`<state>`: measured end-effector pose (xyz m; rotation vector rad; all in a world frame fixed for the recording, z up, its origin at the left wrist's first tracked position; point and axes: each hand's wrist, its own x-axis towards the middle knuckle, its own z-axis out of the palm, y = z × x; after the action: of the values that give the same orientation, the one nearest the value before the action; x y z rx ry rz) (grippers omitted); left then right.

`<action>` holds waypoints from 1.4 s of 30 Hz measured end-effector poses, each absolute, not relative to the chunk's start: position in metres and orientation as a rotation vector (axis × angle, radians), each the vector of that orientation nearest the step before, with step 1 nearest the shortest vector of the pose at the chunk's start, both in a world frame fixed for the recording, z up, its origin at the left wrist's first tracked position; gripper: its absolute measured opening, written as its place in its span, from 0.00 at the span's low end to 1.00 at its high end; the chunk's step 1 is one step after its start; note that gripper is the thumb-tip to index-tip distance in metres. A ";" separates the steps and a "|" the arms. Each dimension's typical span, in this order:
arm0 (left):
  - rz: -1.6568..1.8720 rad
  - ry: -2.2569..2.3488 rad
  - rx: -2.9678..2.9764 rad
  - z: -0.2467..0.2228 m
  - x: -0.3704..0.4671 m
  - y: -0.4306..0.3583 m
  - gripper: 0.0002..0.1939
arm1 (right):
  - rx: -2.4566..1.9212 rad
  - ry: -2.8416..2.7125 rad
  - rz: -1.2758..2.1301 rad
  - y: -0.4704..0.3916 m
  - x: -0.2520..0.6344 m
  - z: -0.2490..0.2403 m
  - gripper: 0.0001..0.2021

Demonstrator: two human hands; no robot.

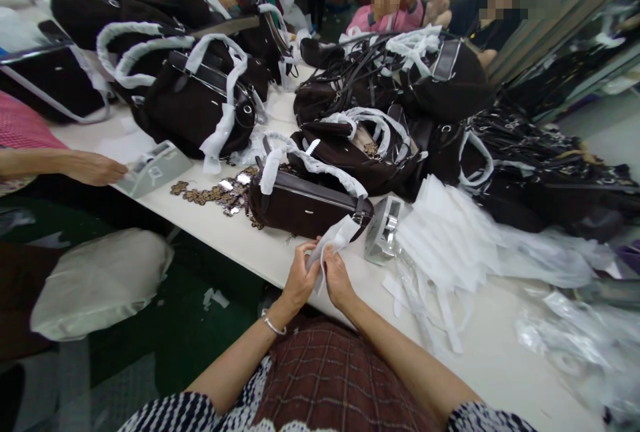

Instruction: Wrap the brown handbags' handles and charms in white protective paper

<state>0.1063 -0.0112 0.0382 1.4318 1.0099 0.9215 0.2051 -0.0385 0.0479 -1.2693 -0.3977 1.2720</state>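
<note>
Both hands meet at the front edge of the white table (240, 243). My left hand (301, 275), with a bracelet at the wrist, has its fingers closed on a strip of white wrapping paper (334, 237). Closed on the same paper from the other side is my right hand (336, 277). The paper's upper end reaches the right end of a dark brown handbag (305, 209). That bag stands upright just beyond my hands, its handles wrapped in white.
A tape dispenser (385, 229) and a pile of white paper strips (445, 239) lie right of the bag. Chains (215, 193) lie left. More dark bags (193, 102) are heaped behind. Another person's hand (95, 169) touches a second dispenser (160, 169) at left.
</note>
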 end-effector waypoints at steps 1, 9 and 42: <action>0.948 0.975 1.461 0.039 0.103 -0.013 0.11 | -1.243 -0.360 1.286 -0.037 0.204 0.048 0.25; 0.649 0.958 1.516 0.044 0.084 -0.009 0.15 | -1.261 -0.181 1.263 -0.035 0.199 0.031 0.23; 0.491 0.855 1.020 0.025 0.077 0.009 0.24 | -1.263 -0.434 1.477 -0.061 0.268 0.063 0.23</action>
<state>0.0772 0.0091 0.0248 1.0200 0.8546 0.4905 0.2685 -0.0615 0.0630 -1.2634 -0.4344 1.4773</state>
